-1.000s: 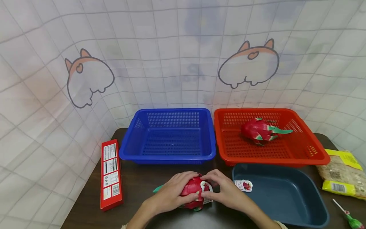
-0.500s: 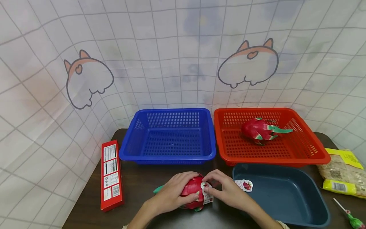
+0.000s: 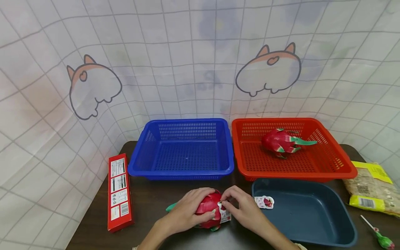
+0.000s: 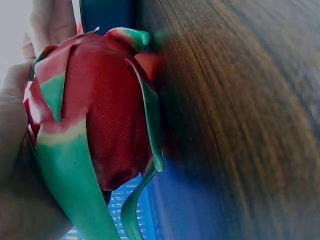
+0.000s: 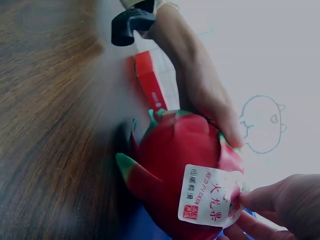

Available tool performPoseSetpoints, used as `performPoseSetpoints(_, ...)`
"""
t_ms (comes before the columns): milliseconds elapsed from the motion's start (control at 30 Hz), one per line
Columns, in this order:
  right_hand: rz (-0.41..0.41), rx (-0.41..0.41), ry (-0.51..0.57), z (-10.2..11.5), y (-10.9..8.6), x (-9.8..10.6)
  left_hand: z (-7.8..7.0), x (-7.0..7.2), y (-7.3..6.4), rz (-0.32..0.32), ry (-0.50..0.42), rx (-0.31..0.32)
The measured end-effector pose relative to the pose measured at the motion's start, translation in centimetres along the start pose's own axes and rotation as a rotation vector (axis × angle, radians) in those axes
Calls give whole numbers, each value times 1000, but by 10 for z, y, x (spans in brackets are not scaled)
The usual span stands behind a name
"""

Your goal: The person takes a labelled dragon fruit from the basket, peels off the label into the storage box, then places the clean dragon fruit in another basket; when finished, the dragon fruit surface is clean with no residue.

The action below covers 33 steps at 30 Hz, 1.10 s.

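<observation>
A red dragon fruit [image 3: 207,204] with green-tipped scales lies on the table, and my left hand [image 3: 185,209] grips it from the left over its top. Its green leafy end points left; in the left wrist view the long green scales [image 4: 75,170] hang near that palm. A white sticker [image 5: 204,196], printed with red characters and "RED PITAYA", lies against the fruit's right end. My right hand [image 3: 243,209] pinches the sticker's rounded picture end between thumb and fingers. Part of that end is covered by the thumb.
Behind stand a blue basket [image 3: 181,173] and a red basket [image 3: 297,175] holding another dragon fruit [image 3: 278,140]. A dark blue tray [image 3: 300,222] with a similar sticker [image 3: 264,202] sits right. A red box [image 3: 119,194], a yellow bag [image 3: 368,189] and a lollipop [image 3: 382,239] lie at the sides.
My right thumb and fingertips have come together over the sticker's picture end, covering more of it. The left hand keeps its grip on the dragon fruit. The head view has shifted slightly.
</observation>
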State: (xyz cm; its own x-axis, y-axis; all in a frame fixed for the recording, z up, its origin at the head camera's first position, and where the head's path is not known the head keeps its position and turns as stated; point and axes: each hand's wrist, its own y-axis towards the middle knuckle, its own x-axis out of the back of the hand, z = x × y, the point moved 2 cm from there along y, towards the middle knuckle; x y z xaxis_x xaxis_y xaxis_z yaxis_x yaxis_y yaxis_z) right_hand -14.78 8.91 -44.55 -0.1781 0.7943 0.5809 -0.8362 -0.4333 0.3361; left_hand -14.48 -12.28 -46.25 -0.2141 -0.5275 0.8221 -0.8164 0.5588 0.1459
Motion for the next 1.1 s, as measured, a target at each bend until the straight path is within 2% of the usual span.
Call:
performPoseSetpoints(200, -20, 2, -44, 3, -1, 0, -1, 1, -1, 8, -19, 17)
performPoseSetpoints(400, -3, -15, -60, 5, -2, 3, -1, 2, 0, 11, -30, 22)
performPoseSetpoints(900, 44, -67, -5, 5, 0, 7, -1, 1, 0, -5, -20, 16)
performPoseSetpoints(1100, 59, -69, 57, 4, 0, 6, -1, 1, 0, -6, -21, 19)
